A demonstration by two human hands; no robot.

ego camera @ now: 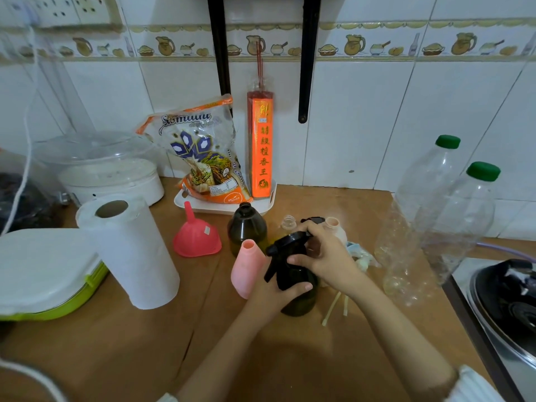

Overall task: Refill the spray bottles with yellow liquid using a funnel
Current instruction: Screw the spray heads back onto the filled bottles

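Head view: left hand (271, 291) grips dark spray bottle (298, 297); right hand (324, 253) clasps its black sprayer head (285, 248).

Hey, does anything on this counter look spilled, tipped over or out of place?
No spill shows. The pink funnel sits upside down, spout up, unused. The pink bottle leans tilted beside the dark spray bottle both hands grip. Loose dip tubes lie on the counter.

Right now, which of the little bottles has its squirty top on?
The dark bottle in both hands: it wears the black spray head. The pink bottle and brown bottle stand open.
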